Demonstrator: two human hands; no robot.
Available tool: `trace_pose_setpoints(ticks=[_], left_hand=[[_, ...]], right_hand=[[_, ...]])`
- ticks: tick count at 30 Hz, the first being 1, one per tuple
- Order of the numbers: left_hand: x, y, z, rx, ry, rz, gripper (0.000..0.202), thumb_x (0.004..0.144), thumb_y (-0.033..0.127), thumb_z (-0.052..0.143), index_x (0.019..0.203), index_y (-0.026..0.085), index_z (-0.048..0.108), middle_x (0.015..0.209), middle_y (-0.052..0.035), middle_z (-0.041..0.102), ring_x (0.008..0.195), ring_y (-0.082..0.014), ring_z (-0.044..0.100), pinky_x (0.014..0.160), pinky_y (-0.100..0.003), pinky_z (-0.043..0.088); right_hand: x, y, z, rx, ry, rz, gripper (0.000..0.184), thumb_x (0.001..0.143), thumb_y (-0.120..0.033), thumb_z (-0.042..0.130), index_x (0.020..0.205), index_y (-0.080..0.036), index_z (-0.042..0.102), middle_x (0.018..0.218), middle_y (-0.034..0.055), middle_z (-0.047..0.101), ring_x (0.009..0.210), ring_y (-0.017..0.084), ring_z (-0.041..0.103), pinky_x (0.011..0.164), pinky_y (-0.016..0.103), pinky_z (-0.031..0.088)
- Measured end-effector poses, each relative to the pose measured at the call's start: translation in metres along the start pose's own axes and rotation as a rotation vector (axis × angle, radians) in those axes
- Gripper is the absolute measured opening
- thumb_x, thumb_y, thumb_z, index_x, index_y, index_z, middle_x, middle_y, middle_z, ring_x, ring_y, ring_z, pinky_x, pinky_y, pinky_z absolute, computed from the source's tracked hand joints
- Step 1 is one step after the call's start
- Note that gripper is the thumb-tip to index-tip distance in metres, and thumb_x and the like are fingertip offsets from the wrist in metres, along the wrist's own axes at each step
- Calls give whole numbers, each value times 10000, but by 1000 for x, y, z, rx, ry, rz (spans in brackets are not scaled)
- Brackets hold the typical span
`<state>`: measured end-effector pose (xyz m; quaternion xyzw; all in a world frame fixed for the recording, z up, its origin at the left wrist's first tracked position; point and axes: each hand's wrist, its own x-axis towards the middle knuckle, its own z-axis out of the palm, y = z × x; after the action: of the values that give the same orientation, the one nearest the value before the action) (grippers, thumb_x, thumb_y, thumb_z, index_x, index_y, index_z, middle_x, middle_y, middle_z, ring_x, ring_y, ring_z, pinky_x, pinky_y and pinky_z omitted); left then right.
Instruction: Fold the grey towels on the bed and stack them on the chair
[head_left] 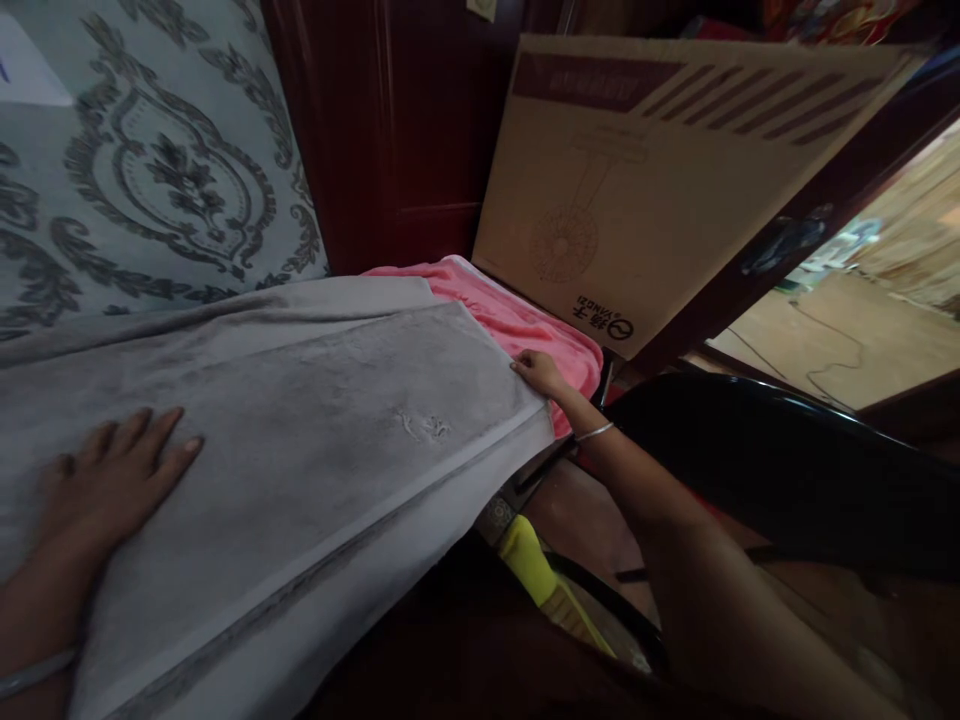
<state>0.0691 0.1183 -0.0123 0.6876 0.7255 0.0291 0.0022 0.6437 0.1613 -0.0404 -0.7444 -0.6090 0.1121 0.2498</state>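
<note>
A large grey towel (pixel 322 430) lies spread across a raised surface, running from the lower left to the centre. My left hand (pixel 112 475) rests flat on it at the left, fingers stretched out and apart. My right hand (pixel 538 372) reaches to the towel's far right corner and its fingers are closed on the towel's edge. A pink towel (pixel 525 320) lies under and beyond that corner. A thin bangle sits on each wrist.
A big cardboard box (pixel 660 170) with a fan drawing leans against dark wooden doors (pixel 397 130) behind the towels. Patterned grey wallpaper (pixel 150 160) fills the upper left. A black curved chair back (pixel 787 450) and a yellow object (pixel 532 565) sit at lower right.
</note>
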Motion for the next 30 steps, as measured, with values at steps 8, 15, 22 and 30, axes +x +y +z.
trace_pose_setpoints(ticks=[8,15,22,30], left_hand=[[-1,-1,0,-18,13,4,820,975,572,91,1600,89,314,1679,-204,257,1525,-430,214,1166,-695,232],[-5,4,-5,-14,17,-4,810,982,566,99,1589,84,336,1678,-200,269,1523,-422,229,1179,-676,226],[-2,2,-4,-1,10,16,869,964,593,57,1588,50,325,1679,-225,247,1517,-447,229,1168,-690,228],[-3,7,-7,18,13,-22,806,1001,534,20,1588,83,338,1675,-193,287,1520,-409,259,1173,-658,253]], right_hand=[[-44,17,-15,-21,104,72,94,862,-242,609,797,-194,658,815,42,709,765,184,619,696,262,436],[-60,20,-15,95,87,110,156,822,-322,677,739,-209,609,714,1,654,685,161,594,615,242,411],[-63,31,-16,280,52,115,276,825,-422,661,674,-223,543,618,-24,575,589,142,542,578,247,437],[-66,43,-5,316,35,100,358,795,-514,660,640,-224,521,562,-52,493,539,116,477,537,237,412]])
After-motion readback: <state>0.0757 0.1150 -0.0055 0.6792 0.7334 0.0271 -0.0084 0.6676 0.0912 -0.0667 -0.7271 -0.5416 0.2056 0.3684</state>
